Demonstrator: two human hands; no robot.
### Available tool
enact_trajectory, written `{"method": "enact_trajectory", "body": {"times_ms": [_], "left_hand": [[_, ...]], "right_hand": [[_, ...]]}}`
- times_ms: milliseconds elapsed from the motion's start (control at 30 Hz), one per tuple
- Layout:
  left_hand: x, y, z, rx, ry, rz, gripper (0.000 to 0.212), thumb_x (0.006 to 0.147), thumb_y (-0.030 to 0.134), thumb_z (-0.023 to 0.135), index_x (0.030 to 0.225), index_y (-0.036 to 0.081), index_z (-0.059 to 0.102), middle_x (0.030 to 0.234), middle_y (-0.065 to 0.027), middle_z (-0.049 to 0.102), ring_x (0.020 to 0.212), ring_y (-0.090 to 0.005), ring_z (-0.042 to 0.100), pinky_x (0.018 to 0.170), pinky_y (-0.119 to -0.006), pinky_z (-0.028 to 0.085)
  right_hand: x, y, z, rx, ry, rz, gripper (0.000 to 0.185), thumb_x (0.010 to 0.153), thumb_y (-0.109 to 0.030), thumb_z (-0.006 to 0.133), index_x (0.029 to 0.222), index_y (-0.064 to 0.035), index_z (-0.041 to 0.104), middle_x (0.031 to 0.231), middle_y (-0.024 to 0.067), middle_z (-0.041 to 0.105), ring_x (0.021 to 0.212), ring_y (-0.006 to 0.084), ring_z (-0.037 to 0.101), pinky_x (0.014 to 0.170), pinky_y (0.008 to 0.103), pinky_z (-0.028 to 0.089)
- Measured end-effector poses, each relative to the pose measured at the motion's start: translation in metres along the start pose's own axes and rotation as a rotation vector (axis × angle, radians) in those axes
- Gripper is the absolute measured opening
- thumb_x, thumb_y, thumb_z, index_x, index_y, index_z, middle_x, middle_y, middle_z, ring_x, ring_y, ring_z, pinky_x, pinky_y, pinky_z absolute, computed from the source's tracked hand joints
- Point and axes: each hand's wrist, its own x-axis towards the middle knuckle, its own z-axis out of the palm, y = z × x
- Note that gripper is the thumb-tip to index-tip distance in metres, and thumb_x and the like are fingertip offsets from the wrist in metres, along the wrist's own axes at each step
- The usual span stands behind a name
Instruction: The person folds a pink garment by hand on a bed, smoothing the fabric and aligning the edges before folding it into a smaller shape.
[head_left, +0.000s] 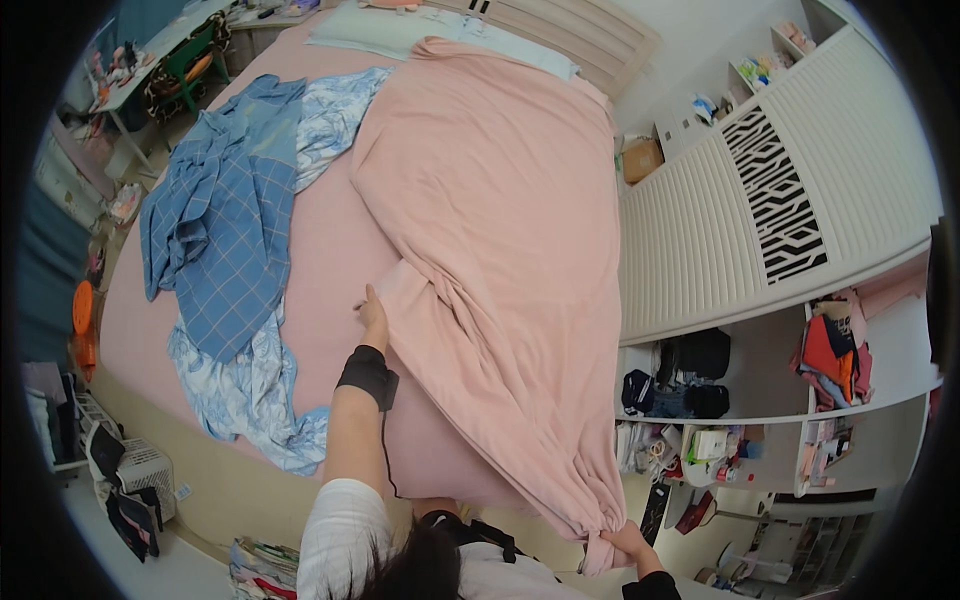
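Observation:
A pink blanket (510, 202) lies over the right half of a bed with a pink fitted sheet (330, 247). Its near end narrows into gathered folds, which my right hand (626, 538) grips beyond the bed's near right corner. My left hand (372, 315) is at the blanket's left edge, over the sheet; a finger points away, and whether it holds the fabric is not clear. To the left lie a blue checked cloth (232, 225) and a blue-and-white patterned cloth (247, 390), both crumpled.
Pale pillows (390, 31) rest against the wooden headboard (555, 30). At right stands a white wardrobe (690, 247) with open shelves of folded clothes (836, 360). A white plastic basket (146, 472) and an orange object (84, 322) are left of the bed. A desk (161, 52) stands at upper left.

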Motion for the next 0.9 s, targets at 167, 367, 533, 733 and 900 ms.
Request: {"method": "enact_trajectory", "body": {"times_ms": [167,367,533,733,900], "left_hand": [[-0.028,-0.002,-0.038,0.302,-0.051,0.491,0.049,0.077,0.035,0.044,0.092,-0.011,0.049,0.092,-0.0272,0.050,0.090,-0.0362,0.047,0.078,-0.037,0.035],[-0.109,-0.023,-0.178,0.562,0.290,0.642,0.039,0.083,0.028,0.038,0.077,-0.009,0.051,0.071,-0.0236,0.051,0.068,-0.0356,0.047,0.062,-0.040,0.035],[-0.176,-0.002,-0.347,0.397,0.728,0.652,0.040,0.084,0.029,0.037,0.078,-0.009,0.050,0.069,-0.0236,0.049,0.063,-0.0341,0.045,0.060,-0.039,0.034],[-0.266,-0.005,-0.480,0.096,0.885,0.635,0.041,0.084,0.029,0.037,0.087,-0.009,0.048,0.083,-0.0248,0.051,0.075,-0.0332,0.049,0.068,-0.036,0.037],[-0.278,-0.061,-0.541,0.089,0.794,0.644,0.034,0.083,0.024,0.038,0.089,-0.009,0.047,0.088,-0.0198,0.052,0.078,-0.0272,0.051,0.070,-0.033,0.039]], "right_hand": [[0.011,0.017,0.013,0.106,-0.014,-0.089,0.052,0.056,-0.022,0.065,0.101,-0.0008,0.049,0.094,0.0144,0.055,0.088,0.0241,0.053,0.075,0.0288,0.040],[0.039,0.042,0.044,0.139,-0.029,-0.199,0.051,0.057,-0.025,0.064,0.100,-0.0008,0.050,0.094,0.0147,0.055,0.089,0.0246,0.052,0.077,0.0288,0.039],[0.049,0.051,0.076,0.102,-0.081,-0.395,0.059,0.054,-0.028,0.066,0.102,0.0009,0.048,0.098,0.0168,0.053,0.092,0.0268,0.050,0.079,0.0292,0.038],[0.030,0.044,0.084,-0.002,-0.148,-0.382,0.066,0.053,-0.033,0.066,0.103,0.0057,0.046,0.101,0.0205,0.050,0.096,0.0285,0.048,0.081,0.0303,0.038],[0.021,0.055,0.091,0.037,-0.172,-0.503,0.068,0.054,-0.030,0.065,0.110,0.0005,0.041,0.108,0.0186,0.046,0.101,0.0277,0.044,0.083,0.0304,0.036]]}}
